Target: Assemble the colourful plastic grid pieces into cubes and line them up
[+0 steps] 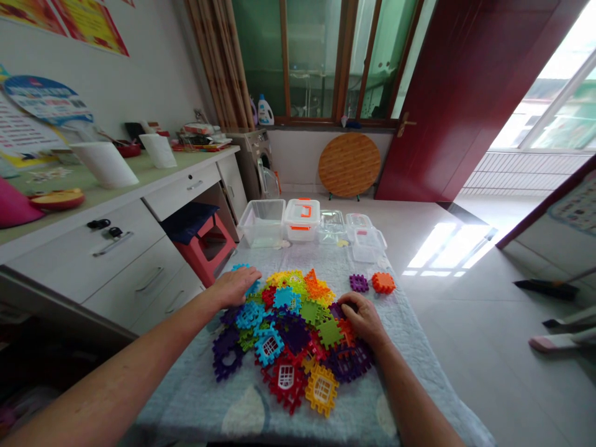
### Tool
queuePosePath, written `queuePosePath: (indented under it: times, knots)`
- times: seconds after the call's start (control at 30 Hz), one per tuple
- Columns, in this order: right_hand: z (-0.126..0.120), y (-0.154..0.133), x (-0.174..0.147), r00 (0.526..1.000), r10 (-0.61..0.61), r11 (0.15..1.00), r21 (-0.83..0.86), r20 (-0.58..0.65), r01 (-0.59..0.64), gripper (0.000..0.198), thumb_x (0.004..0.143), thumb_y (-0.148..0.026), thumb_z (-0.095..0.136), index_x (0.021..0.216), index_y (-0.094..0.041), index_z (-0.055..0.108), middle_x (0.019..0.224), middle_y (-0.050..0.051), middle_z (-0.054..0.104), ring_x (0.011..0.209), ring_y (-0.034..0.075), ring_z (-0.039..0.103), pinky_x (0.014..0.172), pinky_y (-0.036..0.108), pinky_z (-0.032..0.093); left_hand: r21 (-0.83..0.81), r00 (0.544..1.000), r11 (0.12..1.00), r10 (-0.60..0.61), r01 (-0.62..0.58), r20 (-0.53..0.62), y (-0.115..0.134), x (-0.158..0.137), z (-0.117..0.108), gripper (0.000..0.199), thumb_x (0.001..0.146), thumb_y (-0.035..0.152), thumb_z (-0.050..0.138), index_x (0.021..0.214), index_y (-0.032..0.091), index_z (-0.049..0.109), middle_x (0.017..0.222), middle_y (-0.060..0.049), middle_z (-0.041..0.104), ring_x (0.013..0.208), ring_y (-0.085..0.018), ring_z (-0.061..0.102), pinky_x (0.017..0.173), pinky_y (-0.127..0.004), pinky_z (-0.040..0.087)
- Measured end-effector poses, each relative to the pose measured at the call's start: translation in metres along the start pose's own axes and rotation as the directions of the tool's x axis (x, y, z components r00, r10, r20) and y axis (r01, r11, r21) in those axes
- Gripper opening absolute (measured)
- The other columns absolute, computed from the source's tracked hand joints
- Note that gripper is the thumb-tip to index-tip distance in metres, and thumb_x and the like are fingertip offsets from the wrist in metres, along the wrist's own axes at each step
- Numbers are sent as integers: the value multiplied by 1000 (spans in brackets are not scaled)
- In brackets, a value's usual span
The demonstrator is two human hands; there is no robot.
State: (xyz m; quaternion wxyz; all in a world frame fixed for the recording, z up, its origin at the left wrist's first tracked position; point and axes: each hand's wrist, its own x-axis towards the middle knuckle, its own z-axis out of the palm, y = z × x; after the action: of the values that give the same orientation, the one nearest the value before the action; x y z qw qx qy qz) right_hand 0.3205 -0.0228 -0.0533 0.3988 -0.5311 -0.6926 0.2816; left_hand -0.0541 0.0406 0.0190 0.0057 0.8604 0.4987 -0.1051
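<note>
Lettering [49, 99] blurs; left hand [238, 288] spreads over blue tile [241, 267], right hand [363, 315] pinching purple tile [336, 310].

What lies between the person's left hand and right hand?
In the head view, a heap of multicoloured interlocking plastic tiles lies between the left hand and the right hand.

A jumbled heap of toothed plastic building pieces [293, 332] in blue, green, yellow, orange, red and purple lies overlapping, some tilted. At its near edge are a red piece [285, 377] and a yellow piece [322, 388] with pale lattice windows; at left lies a dark purple piece [226, 343] with a heart-shaped hole. Apart at far right, a purple piece [359, 283] sits beside an orange piece [383, 283].
</note>
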Motion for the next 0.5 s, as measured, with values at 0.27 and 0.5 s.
queuePosePath:
  times: [0.27, 0.5]
  knots:
    - [-1, -1, 0, 1000, 3, 1000, -15, -6, -3, 19, 78, -21, 51, 81, -20, 69, 86, 5, 70, 85, 21, 64, 83, 34, 48, -11, 968, 999, -53, 52, -247, -12, -32, -4, 57, 70, 15, 60, 127, 17, 56, 127, -14, 61, 119, -30, 56, 101, -41, 46]
    - [0, -2, 0, 1000, 6, 1000, -13, -13, -6, 19, 77, -22, 51, 81, -20, 69, 84, 5, 70, 82, 21, 64, 80, 34, 48, -224, 899, 963, -227, 150, -374, -28, -63, 16, 53, 73, 36, 61, 121, 16, 57, 124, -15, 62, 112, -31, 60, 99, -42, 48]
